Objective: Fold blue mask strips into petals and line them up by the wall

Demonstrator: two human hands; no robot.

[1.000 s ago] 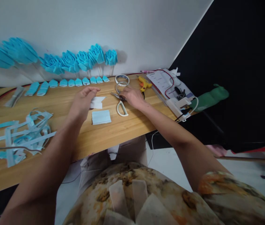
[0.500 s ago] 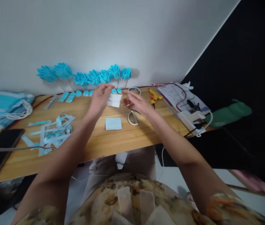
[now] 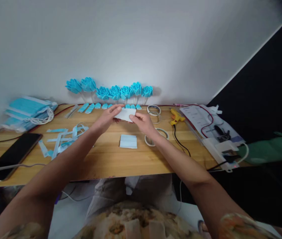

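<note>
My left hand [image 3: 109, 118] and my right hand [image 3: 142, 122] both grip a small white rectangular piece of mask fabric [image 3: 125, 114], held up above the back half of the table. Each hand pinches one end of it, thumbs towards me. Just below, a stack of light-blue mask fabric rectangles [image 3: 128, 141] lies on the wood. White-handled scissors [image 3: 148, 141] are partly covered by my right wrist. Behind my hands, rounded blue fabric petals [image 3: 90, 108] lie in a row, partly hidden by my left hand.
Blue fabric roses [image 3: 114, 92] on stems lean against the wall. Cut strips [image 3: 61, 139], a phone [image 3: 12, 156] and bagged masks [image 3: 25, 111] are on the left. On the right are a tape roll [image 3: 154, 107], a yellow glue gun [image 3: 176, 117], papers and a power strip [image 3: 218, 152].
My right hand has closed on the right end of the white piece, which only my left hand held before. The camera view has shifted, so the table sits lower in it.
</note>
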